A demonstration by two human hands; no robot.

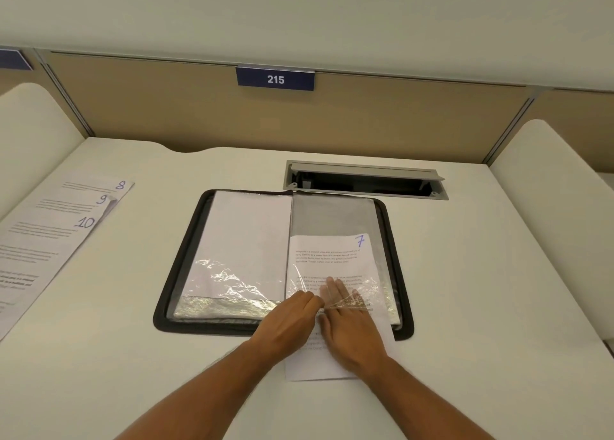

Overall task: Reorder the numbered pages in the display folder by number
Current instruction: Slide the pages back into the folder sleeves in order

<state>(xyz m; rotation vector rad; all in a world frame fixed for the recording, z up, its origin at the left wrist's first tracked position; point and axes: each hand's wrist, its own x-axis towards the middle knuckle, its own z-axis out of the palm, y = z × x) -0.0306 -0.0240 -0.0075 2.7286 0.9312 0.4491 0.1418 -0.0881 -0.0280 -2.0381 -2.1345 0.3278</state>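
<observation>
Page 7 [335,273] half in sleeve [332,220] of folder [403,306]. Sleeve edge pinched by left hand [289,320]; right hand [349,326] fingers spread flat inside. Pages 8–10 [50,226] at 9 o'clock.

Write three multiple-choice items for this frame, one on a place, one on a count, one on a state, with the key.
1. Where do the loose pages marked 8, 9 and 10 lie?
A. On the desk left of the display folder
B. Inside the cable box
C. Under the folder

2. How many handwritten page numbers can be read in the frame?
A. Two
B. Four
C. Six

3. How far is page 7 into the clear sleeve?
A. Fully in
B. Partly in, its near end sticking out
C. Wholly outside, on the desk

Key: 1 A, the fanned sheets rest on the desk left of the display folder. 2 B, 8, 9, 10 and 7 show. 3 B, its bottom edge overhangs the folder toward the person, while the right hand has its fingers under the plastic and the left hand is at the sleeve's mouth.
</observation>
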